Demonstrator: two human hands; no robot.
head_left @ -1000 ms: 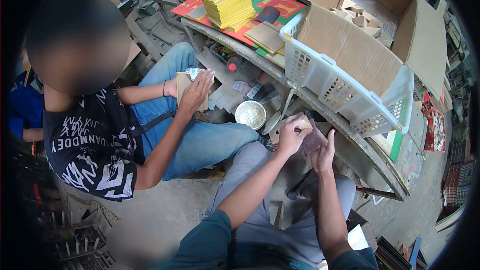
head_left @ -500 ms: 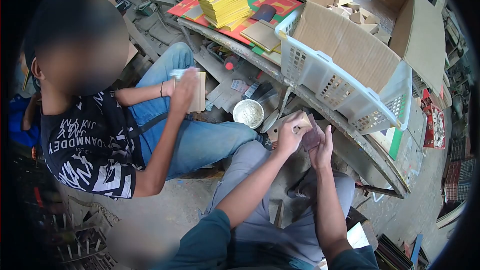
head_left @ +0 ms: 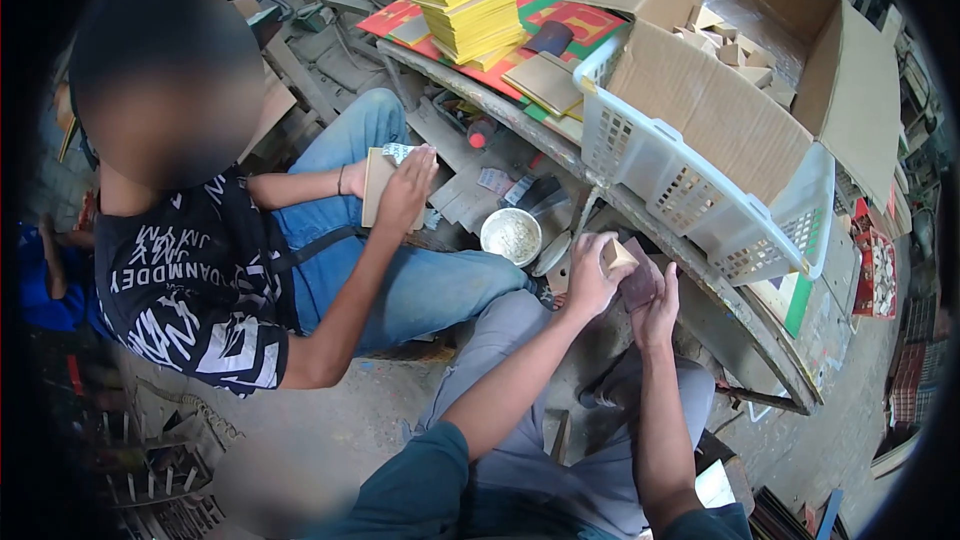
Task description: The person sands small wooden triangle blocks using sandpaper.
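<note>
Over my lap, my left hand (head_left: 590, 280) is closed around a small wooden block (head_left: 620, 259) with a pale, angled face turned up. My right hand (head_left: 657, 312) grips a dark brown sheet of sandpaper (head_left: 637, 286), its fingers pointing upward behind the sheet. The block and the sandpaper are side by side, overlapping at their edges in this view. A white bucket (head_left: 511, 236) with pale contents stands just beyond my left hand.
At left sits a co-worker, whose hand (head_left: 408, 185) presses a patterned paper against a flat board (head_left: 378, 190). The bench carries a yellow stack (head_left: 465, 5), a white crate (head_left: 680, 175) and an open cardboard box (head_left: 700, 90) holding wooden pieces (head_left: 733, 48). A red basket (head_left: 876, 275) stands right.
My left hand has turned the block so that its angled face shows, slightly apart from the sandpaper. The co-worker's hand has shifted across the board. The whole view has swung slightly.
</note>
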